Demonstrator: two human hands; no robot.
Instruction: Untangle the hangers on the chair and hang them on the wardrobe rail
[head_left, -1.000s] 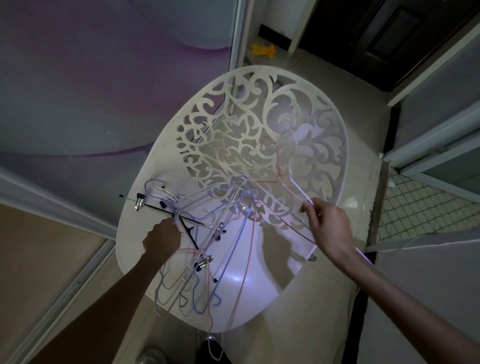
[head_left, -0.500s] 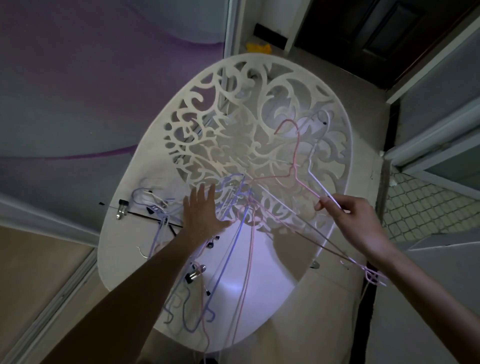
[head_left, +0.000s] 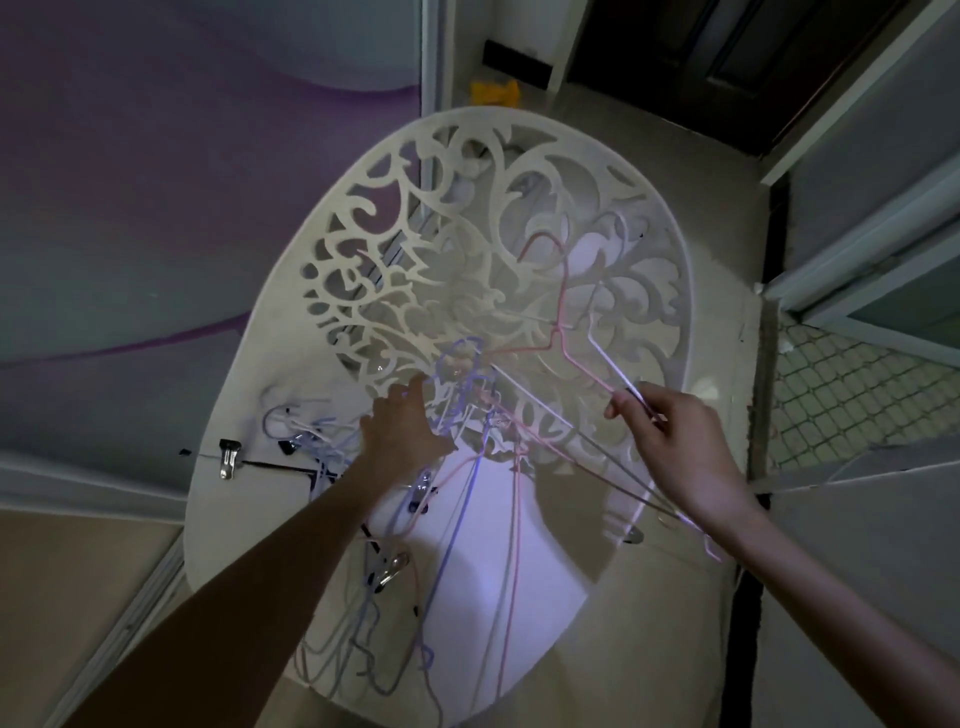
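A white chair (head_left: 244, 410) with a carved openwork back fills the middle of the view. On its seat lies a tangle of thin wire hangers (head_left: 467, 395), blue, pink and white, along with black clip hangers (head_left: 228, 460). My right hand (head_left: 680, 447) is shut on a pink hanger (head_left: 563, 322) and a white hanger (head_left: 605, 358), lifted off the pile against the chair back. My left hand (head_left: 405, 431) is spread flat, fingers apart, pressing on the pile at the seat's middle. No wardrobe rail is in view.
A purple and grey wardrobe panel (head_left: 156, 182) stands on the left. A dark doorway (head_left: 727, 62) is at the top right, and a yellow object (head_left: 493, 91) lies on the floor behind the chair. A sliding door frame (head_left: 857, 270) is on the right.
My left hand has let go of the clip hangers and moved right, flat onto the tangle. My right hand has lifted the pink and white hangers up and away from the pile.
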